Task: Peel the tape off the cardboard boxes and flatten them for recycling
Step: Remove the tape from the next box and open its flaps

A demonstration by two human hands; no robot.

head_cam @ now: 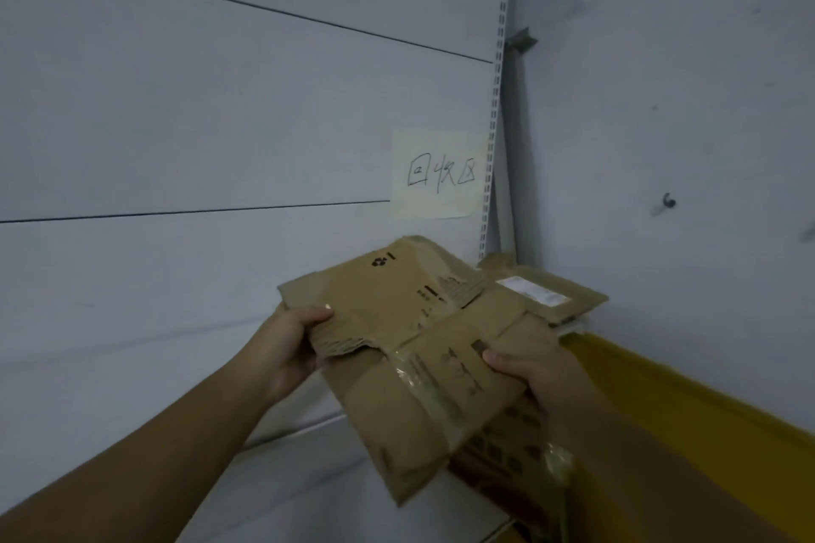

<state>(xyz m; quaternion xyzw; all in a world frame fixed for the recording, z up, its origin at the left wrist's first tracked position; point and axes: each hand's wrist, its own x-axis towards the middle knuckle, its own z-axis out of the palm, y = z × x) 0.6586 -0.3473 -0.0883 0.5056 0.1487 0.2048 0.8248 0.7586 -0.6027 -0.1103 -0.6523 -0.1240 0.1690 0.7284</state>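
head view: left hand [286, 350] fingers clamped on the upper flattened box [379, 304] edge; right hand [540, 379] fingers clamped on the lower box [392, 428], bearing tape [436, 401].

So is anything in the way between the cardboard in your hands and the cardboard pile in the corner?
Nothing visible. The left hand and right hand grip the flattened cardboard just in front of the pile.

pale handwritten note [434, 173] stuck on grey panelled wall [198, 101], beside slotted metal upright [496, 101]; yellow ledge [688, 401] lower right.
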